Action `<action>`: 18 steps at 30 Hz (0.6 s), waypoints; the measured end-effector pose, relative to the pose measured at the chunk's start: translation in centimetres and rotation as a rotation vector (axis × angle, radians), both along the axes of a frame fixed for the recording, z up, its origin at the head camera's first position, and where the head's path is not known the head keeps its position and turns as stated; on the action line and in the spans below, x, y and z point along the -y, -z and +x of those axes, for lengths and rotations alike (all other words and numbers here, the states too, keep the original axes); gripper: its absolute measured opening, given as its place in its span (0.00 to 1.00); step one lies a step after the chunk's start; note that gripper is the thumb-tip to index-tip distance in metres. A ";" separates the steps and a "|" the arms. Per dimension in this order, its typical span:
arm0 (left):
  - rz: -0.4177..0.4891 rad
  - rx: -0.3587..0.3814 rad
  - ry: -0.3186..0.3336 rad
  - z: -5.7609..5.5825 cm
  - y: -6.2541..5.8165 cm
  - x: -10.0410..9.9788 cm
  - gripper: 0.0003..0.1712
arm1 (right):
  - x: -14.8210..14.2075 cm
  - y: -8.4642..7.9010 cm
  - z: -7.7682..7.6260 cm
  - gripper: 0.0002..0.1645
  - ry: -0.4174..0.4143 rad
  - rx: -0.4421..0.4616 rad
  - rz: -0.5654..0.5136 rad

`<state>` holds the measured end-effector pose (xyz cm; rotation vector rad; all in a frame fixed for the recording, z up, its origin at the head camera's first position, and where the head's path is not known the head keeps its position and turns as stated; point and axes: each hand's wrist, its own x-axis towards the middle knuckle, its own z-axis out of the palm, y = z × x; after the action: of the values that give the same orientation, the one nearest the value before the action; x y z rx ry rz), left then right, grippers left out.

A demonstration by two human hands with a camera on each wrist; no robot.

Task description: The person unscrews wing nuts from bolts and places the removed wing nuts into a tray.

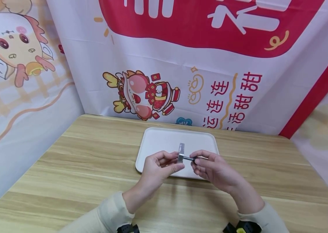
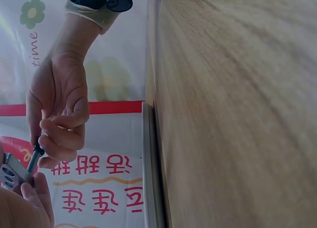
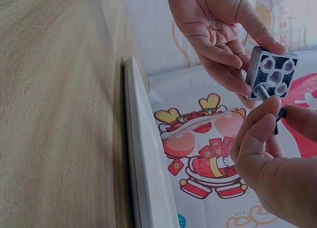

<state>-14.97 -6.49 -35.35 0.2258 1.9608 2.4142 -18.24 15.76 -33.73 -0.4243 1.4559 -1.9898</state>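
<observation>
Over the tray, my left hand (image 1: 158, 166) grips a small square metal block (image 1: 181, 152) by its edges, between thumb and fingers. In the right wrist view the block's (image 3: 274, 75) face shows round holes at its corners and a larger one in the middle. My right hand (image 1: 214, 168) pinches a bolt (image 1: 188, 158) by its black head (image 3: 281, 113), using thumb and forefinger. The bolt's threaded shank (image 3: 262, 92) points at the block's lower corner hole, with its tip right at that hole. From the left wrist view, the bolt (image 2: 33, 159) spans the gap between the hands.
A white rectangular tray (image 1: 164, 136) lies on the wood-grain table (image 1: 94, 155), below and behind the hands. Printed cloth (image 1: 140, 51) hangs along the table's back edge, and more cloth (image 1: 21, 106) hangs at the left side.
</observation>
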 end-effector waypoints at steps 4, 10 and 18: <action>0.001 0.001 0.000 -0.1 0.1 0.0 0.20 | 0.0 0.2 -0.1 0.09 0.005 -0.016 -0.013; 0.001 0.004 -0.003 -0.1 0.1 0.0 0.20 | 0.1 0.2 -0.2 0.08 0.055 -0.015 0.027; -0.004 0.021 -0.008 -0.1 0.0 0.0 0.19 | 0.2 0.3 -0.1 0.10 0.095 -0.051 0.055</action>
<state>-15.12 -6.48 -35.33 0.1923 1.9616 2.4067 -18.36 15.56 -34.05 -0.3912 1.5856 -2.0212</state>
